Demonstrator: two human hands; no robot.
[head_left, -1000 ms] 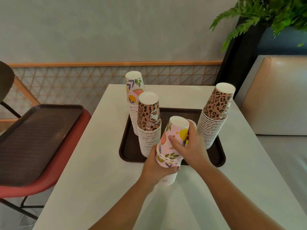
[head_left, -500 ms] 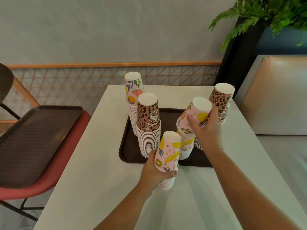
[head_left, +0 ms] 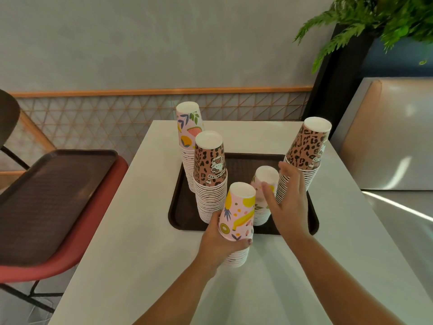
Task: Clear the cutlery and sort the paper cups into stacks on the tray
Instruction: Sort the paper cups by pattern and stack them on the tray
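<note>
While left hand [head_left: 216, 245] grips fruit stack [head_left: 236, 221] | right hand [head_left: 289, 202] relaxed, hiding short stack [head_left: 262, 191]

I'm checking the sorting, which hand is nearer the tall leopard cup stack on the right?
Right. The right hand is right beside the leopard cup stack; the left hand grips a fruit cup stack at the tray's near edge.

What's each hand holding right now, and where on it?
The left hand grips the fruit-print cup stack round its middle, at the top cup's rim. The right hand, fingers straight, rests against the short fruit-print stack on the tray, gripping nothing.
</note>
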